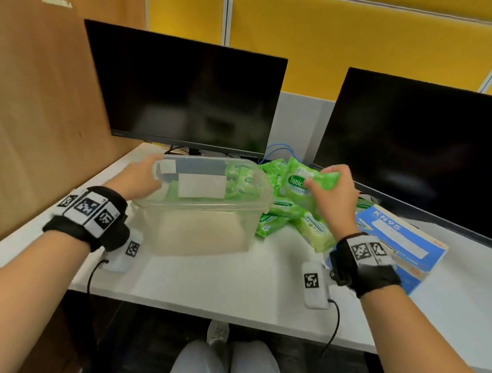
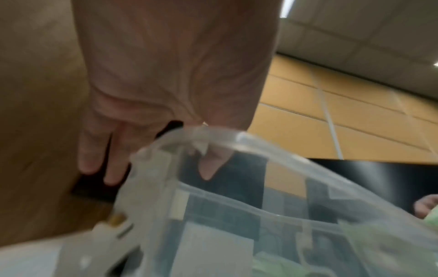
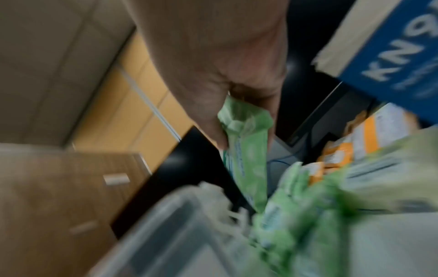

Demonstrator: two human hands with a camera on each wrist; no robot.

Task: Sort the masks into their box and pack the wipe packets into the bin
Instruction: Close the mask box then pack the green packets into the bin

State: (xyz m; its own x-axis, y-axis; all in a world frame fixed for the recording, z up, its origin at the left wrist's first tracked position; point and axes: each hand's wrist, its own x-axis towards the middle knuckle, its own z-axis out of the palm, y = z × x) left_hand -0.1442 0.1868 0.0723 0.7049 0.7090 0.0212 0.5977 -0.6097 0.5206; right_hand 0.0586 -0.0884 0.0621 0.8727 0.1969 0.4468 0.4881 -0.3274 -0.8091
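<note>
Both forearms are bare, no sleeves. Each wrist carries a black strap topped with white blocks printed with black square-pattern markers; the right wrist strap matches it. A thin black cable trails from the left band, another from the right. Light grey trousers cover the knees, and a pale shoe shows beyond them.

Left hand seen from below, filling the upper middle, blurred. Fingers pointing down outside the clear plastic bin, thumb tip visible through the bin wall, so the rim caught between thumb and fingers. Pale green wipe packets showing faintly through the bin at lower right. Brown wooden panel on the left. Dark monitor behind the bin. Part of another hand at the right edge.
</note>
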